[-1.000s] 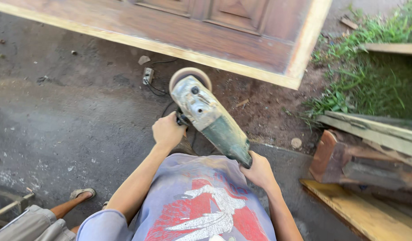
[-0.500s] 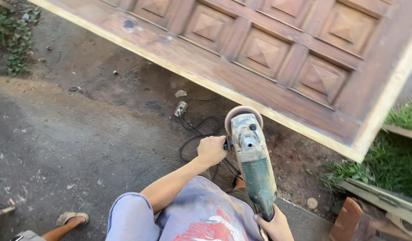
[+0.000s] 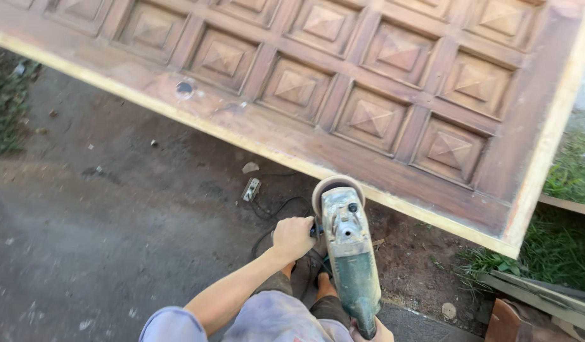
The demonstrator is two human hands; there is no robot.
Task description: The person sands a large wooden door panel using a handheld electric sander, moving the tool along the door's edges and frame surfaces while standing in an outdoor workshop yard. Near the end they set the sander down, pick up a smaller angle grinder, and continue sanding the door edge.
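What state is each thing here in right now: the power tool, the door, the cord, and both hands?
Angle grinder: held off the ground, disc at the door's near edge.
Panelled wooden door: lying flat, raised above the ground.
Cord: loose on the dirt.
Left hand: gripping the side handle.
Right hand: holding the rear end.

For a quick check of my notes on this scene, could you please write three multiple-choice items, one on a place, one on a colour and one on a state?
1. Where does the sanding disc of the angle grinder sit?
A. at the near edge of the wooden door
B. on the grass
C. on the door's far corner

2. What colour is the grinder's rear body?
A. red
B. green
C. yellow

3. How does the left hand stand?
A. open, flat on the door
B. hanging free
C. closed on the side handle

Answers: 1 A, the disc meets the pale door edge; 2 B, the casing behind the grey head is green; 3 C, the fingers wrap the handle, while the right hand holds the rear.
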